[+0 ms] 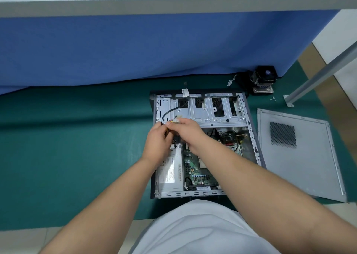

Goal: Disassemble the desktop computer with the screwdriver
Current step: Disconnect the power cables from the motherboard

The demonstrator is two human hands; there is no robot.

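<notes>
The left hand curls round a bundle of yellow and black wires; the right hand pinches the white plastic plug at their end. Both hover over the open computer case, which lies on its side on the green mat. A hard tug here would likely strain the thin wires or snap the plug's brittle shell, and the case's sharp stamped-steel edges could nick a wrist. Inside, from left: the boxy, labelled grey power supply, then the green circuit board, studded and fragile. Right of the case rests the flat side panel, matt grey with a mesh vent. Behind it stands the finned cooler, with small loose screws nearby, easily scattered. No screwdriver is visible.
</notes>
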